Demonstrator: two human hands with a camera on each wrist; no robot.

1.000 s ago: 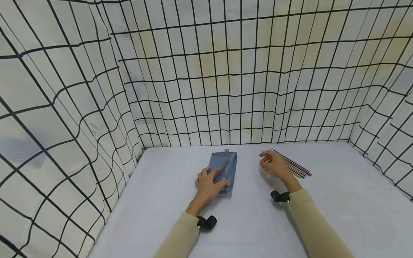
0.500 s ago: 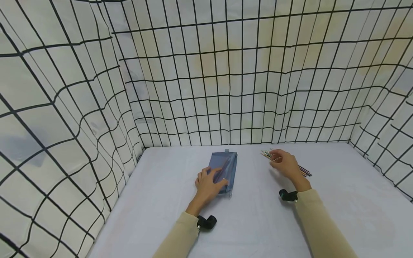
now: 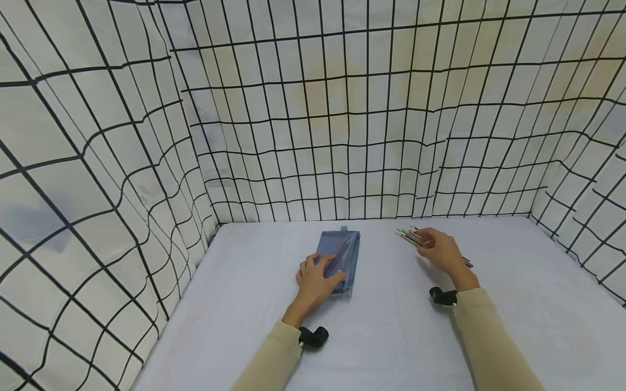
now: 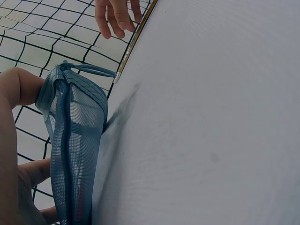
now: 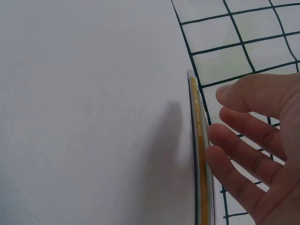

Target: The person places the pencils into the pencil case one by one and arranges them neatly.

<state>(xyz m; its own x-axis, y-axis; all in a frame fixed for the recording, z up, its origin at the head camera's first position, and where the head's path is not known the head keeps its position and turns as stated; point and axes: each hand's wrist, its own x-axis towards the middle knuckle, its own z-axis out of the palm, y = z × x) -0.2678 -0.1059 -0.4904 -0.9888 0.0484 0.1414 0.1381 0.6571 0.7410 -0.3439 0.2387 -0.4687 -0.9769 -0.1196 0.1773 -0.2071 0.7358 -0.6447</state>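
A blue mesh zipper pouch (image 3: pixel 350 266) lies on the white table, with a slim reddish pencil (image 3: pixel 338 256) showing through its mesh. My left hand (image 3: pixel 313 278) holds the pouch, thumb at one edge and fingers spread over the other side; the left wrist view shows the zipper (image 4: pixel 68 136) along the side. To the right, several colored pencils (image 3: pixel 406 234) lie together in a slanted bundle. Over them hovers my right hand (image 3: pixel 440 253), hiding their middle. In the right wrist view its relaxed fingertips (image 5: pixel 216 153) are right beside the yellow pencil (image 5: pixel 200 140), thumb apart from the fingers.
Behind the table's far edge and along both sides stands a white wall with a black grid net (image 3: pixel 313 136). Black wrist cameras (image 3: pixel 314 337) sit at both sleeves. White tabletop (image 3: pixel 376 326) stretches between the two arms.
My right hand has shifted right along the pencils, uncovering their far left ends and covering more of the near right ends. The left hand and the pouch have stayed in place.
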